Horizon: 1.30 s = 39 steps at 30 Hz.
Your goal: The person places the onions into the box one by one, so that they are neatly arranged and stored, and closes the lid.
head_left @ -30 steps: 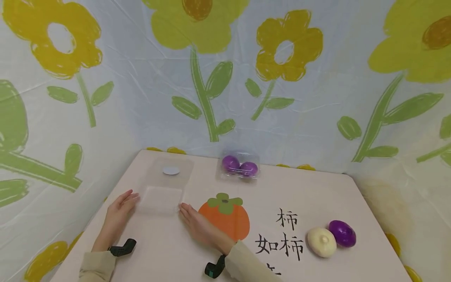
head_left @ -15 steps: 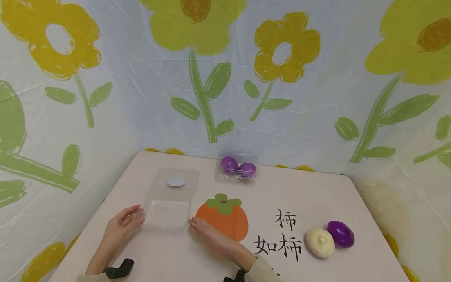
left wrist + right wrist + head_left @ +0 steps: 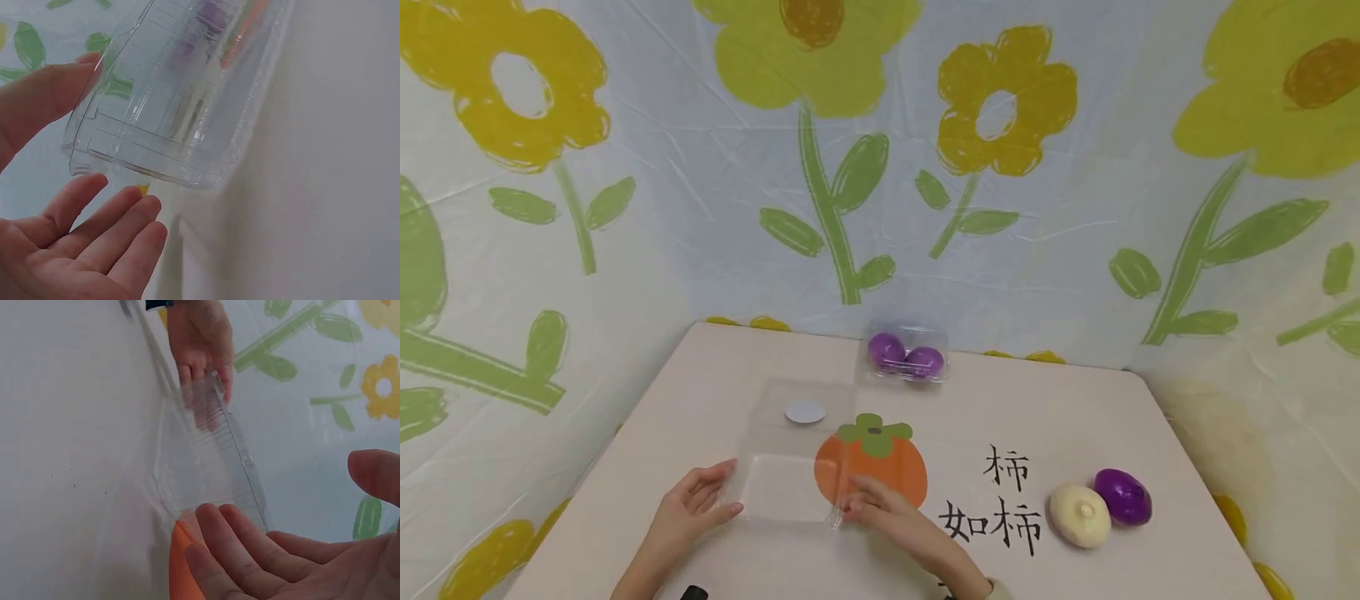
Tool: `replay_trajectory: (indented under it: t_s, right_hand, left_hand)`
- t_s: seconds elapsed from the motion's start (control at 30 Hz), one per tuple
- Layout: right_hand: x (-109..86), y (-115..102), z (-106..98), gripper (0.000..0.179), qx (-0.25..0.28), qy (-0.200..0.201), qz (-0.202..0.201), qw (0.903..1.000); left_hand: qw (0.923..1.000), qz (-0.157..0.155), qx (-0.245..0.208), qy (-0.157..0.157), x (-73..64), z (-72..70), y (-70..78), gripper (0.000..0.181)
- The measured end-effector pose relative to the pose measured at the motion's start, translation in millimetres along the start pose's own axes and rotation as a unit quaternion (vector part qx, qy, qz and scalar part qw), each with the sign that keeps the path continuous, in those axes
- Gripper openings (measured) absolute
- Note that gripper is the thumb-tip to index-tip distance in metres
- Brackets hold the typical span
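A clear plastic clamshell box (image 3: 786, 490) stands on the table between my hands, its lid laid back and bearing a white oval sticker (image 3: 805, 412). At its left side is my left hand (image 3: 681, 510), thumb and fingers spread; in the left wrist view the thumb (image 3: 81, 70) touches the box rim while the other fingers lie loosely below. My right hand (image 3: 904, 525) has its fingers at the right wall. In the right wrist view those fingers (image 3: 250, 553) are extended near the box, and the thumb (image 3: 378, 475) stands away from it.
Behind, a closed clear box (image 3: 906, 377) holds two purple round items (image 3: 925, 362). A cream round vegetable-like item (image 3: 1081, 517) and a purple one (image 3: 1122, 497) lie at the right. The table (image 3: 700, 392) carries a persimmon print (image 3: 887, 467) and black characters; flowered cloth (image 3: 715, 208) hangs behind.
The open clamshell box has slid right and toward the person, with both hands moving along at its sides. It now partly overlaps the persimmon print. The other items have stayed put.
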State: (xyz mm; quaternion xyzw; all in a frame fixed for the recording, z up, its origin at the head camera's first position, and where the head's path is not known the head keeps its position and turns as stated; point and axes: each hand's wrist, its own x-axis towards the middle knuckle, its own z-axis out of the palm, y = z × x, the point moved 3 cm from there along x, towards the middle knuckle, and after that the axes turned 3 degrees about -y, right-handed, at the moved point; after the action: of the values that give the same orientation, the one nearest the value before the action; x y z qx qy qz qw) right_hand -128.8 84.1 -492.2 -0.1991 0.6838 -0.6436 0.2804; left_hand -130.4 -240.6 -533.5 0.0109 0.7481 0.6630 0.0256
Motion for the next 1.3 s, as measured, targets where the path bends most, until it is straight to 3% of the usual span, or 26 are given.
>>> replay_trajectory:
  t_s: [0.17, 0.5, 0.73, 0.9, 1.07, 1.2, 1.3]
  right_hand:
    - [-13.5, 2.3, -17.4, 0.049, 0.022, -0.002, -0.016, 0.9996]
    - [-33.8, 18.7, -64.7, 0.039, 0.002, 0.059, -0.020, 0.9981]
    - [-40.9, 33.6, -97.5, 0.026, 0.002, 0.042, -0.036, 0.9984]
    - [-43.6, 44.8, -119.0, 0.020, 0.016, 0.032, -0.051, 0.9981]
    - [-42.9, 55.6, -133.8, 0.006, 0.053, 0.036, -0.058, 0.9963]
    - [-42.4, 62.1, -138.4, 0.010, 0.074, 0.040, -0.059, 0.9947]
    - [-43.0, 63.3, -140.3, 0.009, 0.070, 0.046, -0.058, 0.9948]
  left_hand:
    - [0.9987, 0.041, -0.004, -0.030, -2.0, 21.1, 1.4, 0.060]
    - [0.9964, 0.040, -0.026, -0.070, 0.3, 81.2, 5.2, 0.062]
    - [0.9917, 0.058, -0.027, -0.111, 6.8, 113.7, 4.1, 0.062]
    - [0.9887, 0.064, -0.039, -0.130, 13.1, 132.2, 4.8, 0.065]
    - [0.9885, 0.076, -0.032, -0.127, 24.2, 145.0, -0.3, 0.064]
    - [0.9864, 0.102, -0.013, -0.128, 31.2, 148.3, -4.4, 0.061]
    - [0.9808, 0.141, 0.007, -0.134, 36.6, 149.5, -5.9, 0.062]
